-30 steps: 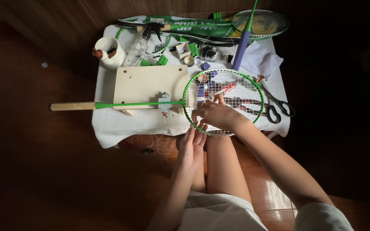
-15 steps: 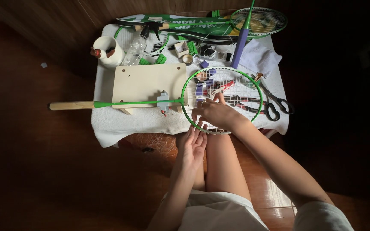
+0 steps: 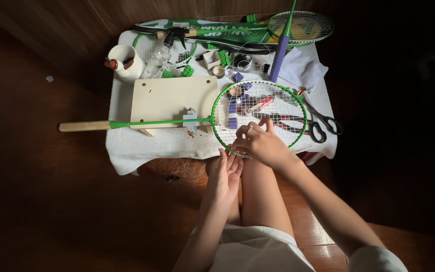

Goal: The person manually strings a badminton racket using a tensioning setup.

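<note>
Step in hand: stringing work on green racket (image 3: 212,120), clamped to wooden board (image 3: 173,98) on tabletop (image 3: 127,146). My right hand (image 3: 262,143) rests on strings at near rim, fingers curled; pinch unclear. Left hand (image 3: 226,174) spread under rim. Next, I judge: tension w/o slack. String end hidden.

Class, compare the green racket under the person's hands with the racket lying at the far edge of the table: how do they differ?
The near racket has a pale wooden grip; the far racket has a purple one. The near racket lies across a wooden board with the right hand on its strings and the left hand below its rim; the far racket lies untouched. Both have green frames.
</note>
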